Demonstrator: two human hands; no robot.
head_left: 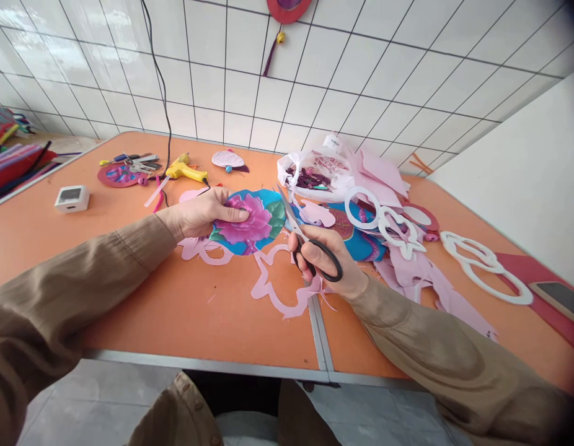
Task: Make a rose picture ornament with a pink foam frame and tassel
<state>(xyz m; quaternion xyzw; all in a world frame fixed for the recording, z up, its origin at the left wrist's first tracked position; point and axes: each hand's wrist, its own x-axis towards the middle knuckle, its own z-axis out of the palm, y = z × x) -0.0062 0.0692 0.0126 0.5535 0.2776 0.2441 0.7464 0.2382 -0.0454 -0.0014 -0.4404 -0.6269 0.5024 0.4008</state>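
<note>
My left hand (206, 214) grips a rounded piece of blue fabric (250, 223) printed with a pink flower and green leaves, thumb on top. In my right hand (331, 257) is a pair of scissors (328, 263) with black handles. Their metal blades point up and away, close against the right edge of the fabric piece; whether they touch it I cannot tell. Beneath both hands lie pink cut-out scraps (287, 303) on the orange table (175, 310).
A yellow glue gun (182, 167) with a cord lies at the back left, near a white box (72, 199). White ring frames (496, 288), pink sheets (380, 176) and a plastic bag (317, 173) of dark tassels occupy the right side. A phone (559, 300) rests at far right.
</note>
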